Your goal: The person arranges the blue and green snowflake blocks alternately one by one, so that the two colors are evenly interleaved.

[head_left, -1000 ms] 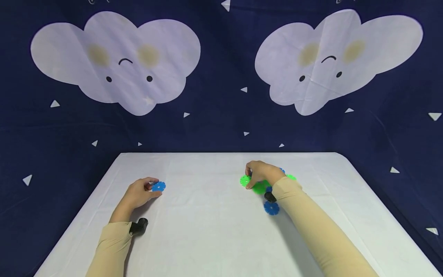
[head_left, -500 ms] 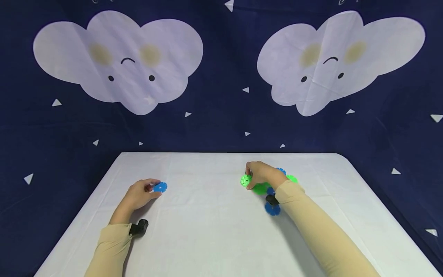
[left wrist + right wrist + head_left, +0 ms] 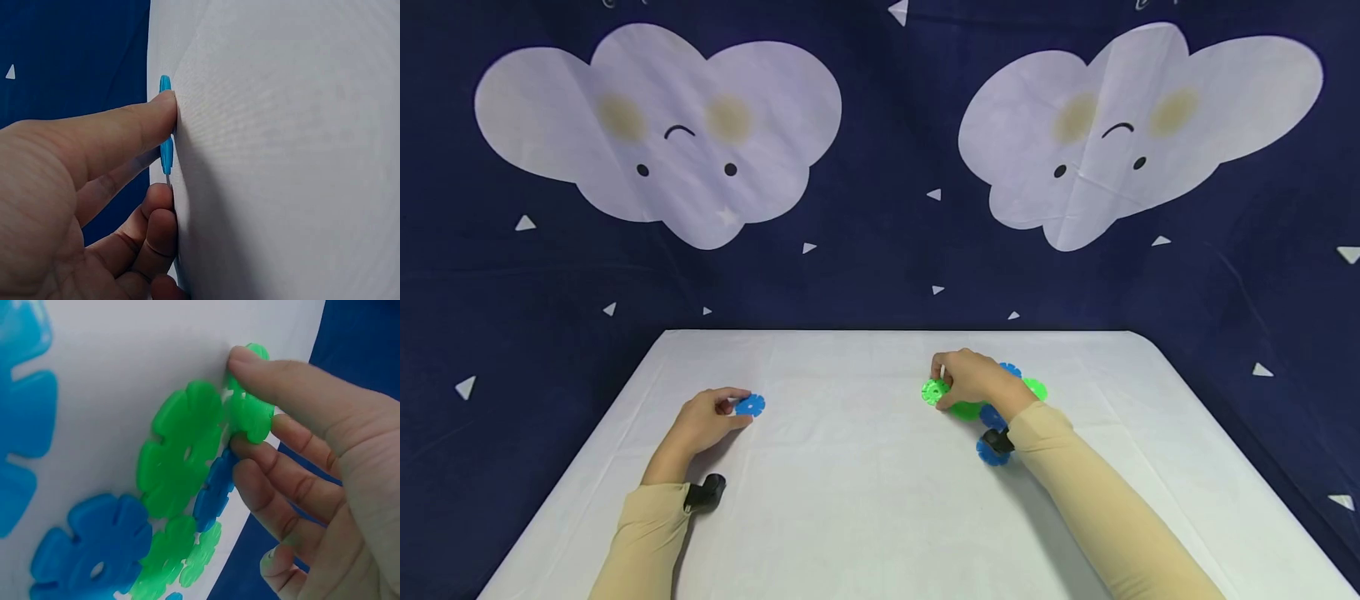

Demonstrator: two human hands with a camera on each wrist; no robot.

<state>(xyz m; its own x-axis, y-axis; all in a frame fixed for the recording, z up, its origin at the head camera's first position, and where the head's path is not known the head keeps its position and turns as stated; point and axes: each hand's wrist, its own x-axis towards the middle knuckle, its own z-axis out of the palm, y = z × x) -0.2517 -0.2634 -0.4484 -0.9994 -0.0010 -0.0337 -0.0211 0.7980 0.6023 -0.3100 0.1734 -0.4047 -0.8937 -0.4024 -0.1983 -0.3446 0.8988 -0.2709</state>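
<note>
2 notched plastic discs (image 3: 935, 392), green, blue (image 3: 749, 406)

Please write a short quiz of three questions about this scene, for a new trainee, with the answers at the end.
1. True or false: the left hand touches a green disc.
2. Which colour is the disc that the right hand pinches? A) blue B) green C) red
3. Fill in: the discs lie on a ____ table.

Key
1. False: the left hand touches a blue disc that lies on the table.
2. B: the right hand's grip is on a green disc, beside a cluster of other blue and green discs.
3. White.
</note>
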